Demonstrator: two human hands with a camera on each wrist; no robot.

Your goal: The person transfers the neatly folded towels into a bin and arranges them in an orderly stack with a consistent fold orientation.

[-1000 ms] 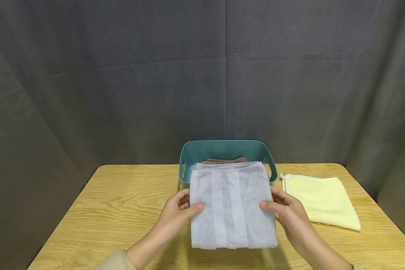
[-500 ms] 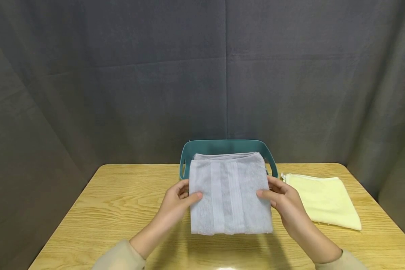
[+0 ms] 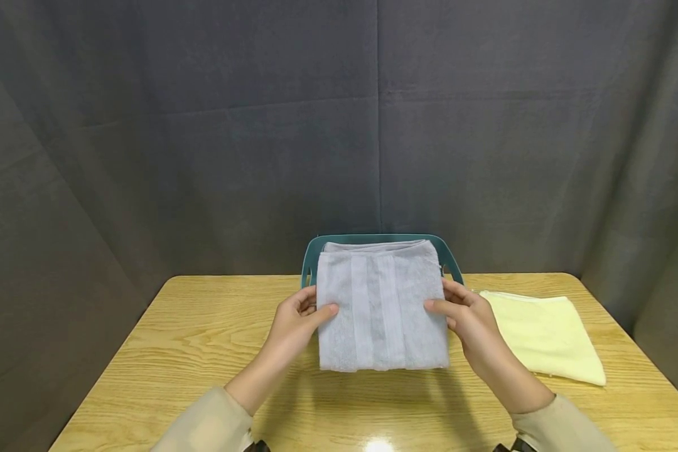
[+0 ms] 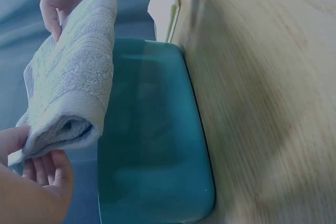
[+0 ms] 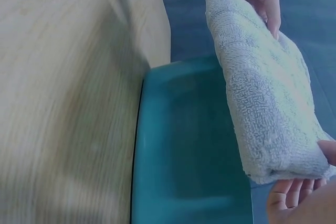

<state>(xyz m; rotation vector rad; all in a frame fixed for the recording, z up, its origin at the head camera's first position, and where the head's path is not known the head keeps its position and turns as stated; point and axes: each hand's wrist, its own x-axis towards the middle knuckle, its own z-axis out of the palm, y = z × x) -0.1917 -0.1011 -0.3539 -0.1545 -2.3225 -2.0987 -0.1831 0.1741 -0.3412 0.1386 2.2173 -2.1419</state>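
Note:
A folded light grey towel with paler woven bands is held up between both hands, in front of and over the teal basket. My left hand pinches its left side, thumb on the front and fingers behind. The right hand pinches the opposite side in the same way. In the left wrist view the folded layers of the towel show at its near end, above the basket's wall. From the right wrist, the towel hangs over the basket's rim. The basket's inside is mostly hidden by the towel.
A folded pale yellow towel lies on the wooden table to the right of the basket. Behind the table hangs a dark grey curtain, which also closes off both sides.
Both hands have carried the grey towel forward and upward in the head view, farther over the basket. The brown cloth seen inside the basket is now hidden behind it.

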